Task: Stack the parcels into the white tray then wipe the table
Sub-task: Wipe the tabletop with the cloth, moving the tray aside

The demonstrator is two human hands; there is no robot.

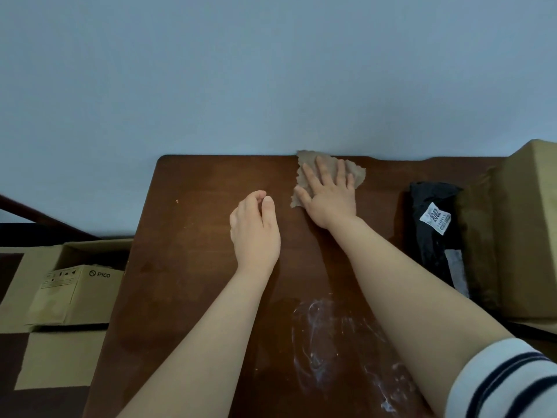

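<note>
My right hand (328, 194) lies flat, fingers spread, pressing a ragged brown cloth (357, 173) onto the dark wooden table (193, 236) near its far edge. My left hand (254, 227) hovers just left of it with its fingers loosely curled and nothing in it. A black plastic parcel (435, 224) with a white label lies at the table's right side, against a large cardboard box (524, 230). No white tray is in view.
White smears (319, 336) mark the table's near part, under my right forearm. A plain wall rises behind the table. On the floor to the left stands an open cardboard box (75, 294) printed PICO.
</note>
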